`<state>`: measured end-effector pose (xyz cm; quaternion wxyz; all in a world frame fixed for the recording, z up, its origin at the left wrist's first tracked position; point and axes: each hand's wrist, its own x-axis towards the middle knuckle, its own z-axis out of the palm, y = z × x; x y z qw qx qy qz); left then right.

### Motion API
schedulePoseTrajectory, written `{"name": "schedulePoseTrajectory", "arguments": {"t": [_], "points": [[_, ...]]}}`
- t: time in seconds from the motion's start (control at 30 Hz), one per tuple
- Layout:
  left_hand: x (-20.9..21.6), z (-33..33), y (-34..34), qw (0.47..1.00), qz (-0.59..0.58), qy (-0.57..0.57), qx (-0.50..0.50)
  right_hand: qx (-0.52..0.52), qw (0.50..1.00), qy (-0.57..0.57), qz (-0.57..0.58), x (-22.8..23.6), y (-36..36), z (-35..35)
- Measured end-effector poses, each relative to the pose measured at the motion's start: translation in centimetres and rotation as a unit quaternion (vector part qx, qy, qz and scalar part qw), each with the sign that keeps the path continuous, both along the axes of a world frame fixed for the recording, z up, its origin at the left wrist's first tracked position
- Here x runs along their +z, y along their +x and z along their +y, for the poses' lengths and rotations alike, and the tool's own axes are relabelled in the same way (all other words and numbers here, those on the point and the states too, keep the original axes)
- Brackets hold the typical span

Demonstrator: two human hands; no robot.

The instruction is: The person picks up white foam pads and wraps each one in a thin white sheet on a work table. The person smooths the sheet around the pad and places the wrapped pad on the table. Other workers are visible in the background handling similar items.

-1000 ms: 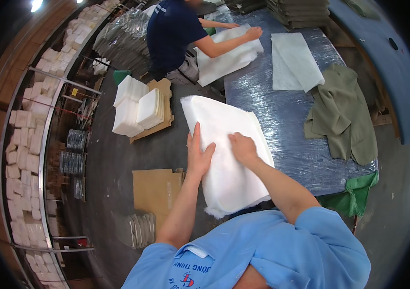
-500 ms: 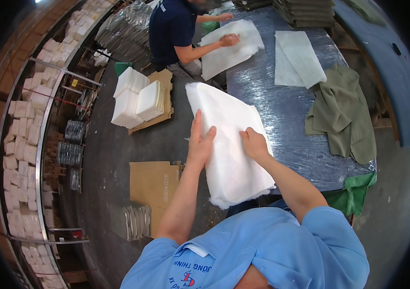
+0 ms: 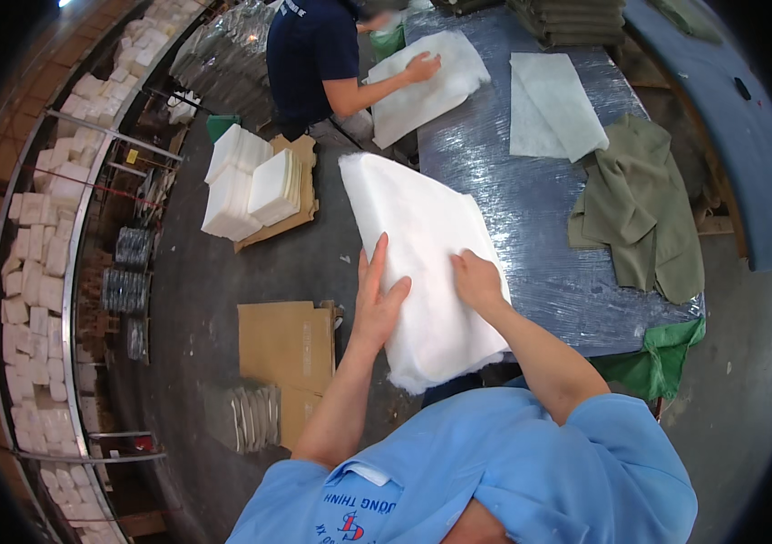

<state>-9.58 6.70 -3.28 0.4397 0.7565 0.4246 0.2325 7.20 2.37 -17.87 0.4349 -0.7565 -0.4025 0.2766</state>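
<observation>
A thick white pad [image 3: 445, 313] with fluffy, fibrous edges is in front of my body, at the near left side of the table. My left hand [image 3: 378, 304] holds its left edge, the fingers stretched along the side and the thumb over the top. On the upper face, toward the right edge, my right hand [image 3: 478, 283] grips the pad with curled fingers. What lies under the pad is hidden.
A plastic-wrapped table [image 3: 531, 218] bears white sheets [image 3: 553, 109], olive cloth [image 3: 635, 204] and a co-worker's white sheet [image 3: 422, 91]. White foam blocks [image 3: 245, 186] stand on cardboard at left. Flat cardboard [image 3: 286, 340] lies nearer, and shelving [image 3: 77, 317] runs along the left.
My left hand's fingers have spread a little and its thumb has slid lower on the pad. The pad stays in both hands. The co-worker's hand has shifted slightly; the whole view has moved a little.
</observation>
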Motion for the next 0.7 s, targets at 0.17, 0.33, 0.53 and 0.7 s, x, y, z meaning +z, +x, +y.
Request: {"name": "schedulePoseTrajectory", "arguments": {"t": [0.17,0.33,0.53,0.7], "points": [[-1.1,0.3,-1.6,0.999,0.005,0.044,0.014,0.003,0.976,0.027,0.217,4.0,-1.0,-2.9],[-0.4,0.1,-0.3,0.999,-0.006,0.042,0.009,0.16,0.979,0.112,0.065,8.7,-3.1,-4.4],[-0.6,0.2,0.1,0.999,0.009,0.046,0.003,0.062,0.997,0.034,0.028,1.9,-1.2,-3.9],[-0.3,-0.4,0.1,0.969,0.12,0.215,0.008,0.029,0.978,0.13,0.158,5.6,-0.9,-0.4]]}}
